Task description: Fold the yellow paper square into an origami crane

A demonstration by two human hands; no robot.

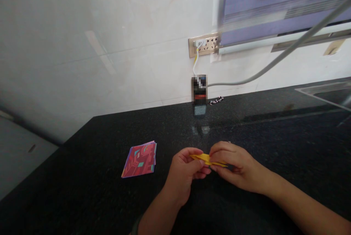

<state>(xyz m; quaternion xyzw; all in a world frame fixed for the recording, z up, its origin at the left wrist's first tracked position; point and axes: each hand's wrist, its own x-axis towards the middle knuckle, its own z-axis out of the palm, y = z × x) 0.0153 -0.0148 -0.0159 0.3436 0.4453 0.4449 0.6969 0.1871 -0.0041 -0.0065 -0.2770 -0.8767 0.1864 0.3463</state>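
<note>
A small piece of folded yellow paper (206,159) is held between both hands, just above the dark countertop (104,198). My left hand (183,171) pinches its left end between thumb and fingers. My right hand (238,163) grips the right part, with thumb below and fingers on top; a yellow edge sticks out toward the palm. To the left of my hands lies a stack of printed square papers (139,160), mostly red and pink on top.
Against the wall stands a dark, blurred-out device (199,89) with a white cable up to a wall socket (204,44). Beside it lies a small beaded strand (216,100). A grey hose (263,72) rises rightward; a sink edge (323,97) shows at far right.
</note>
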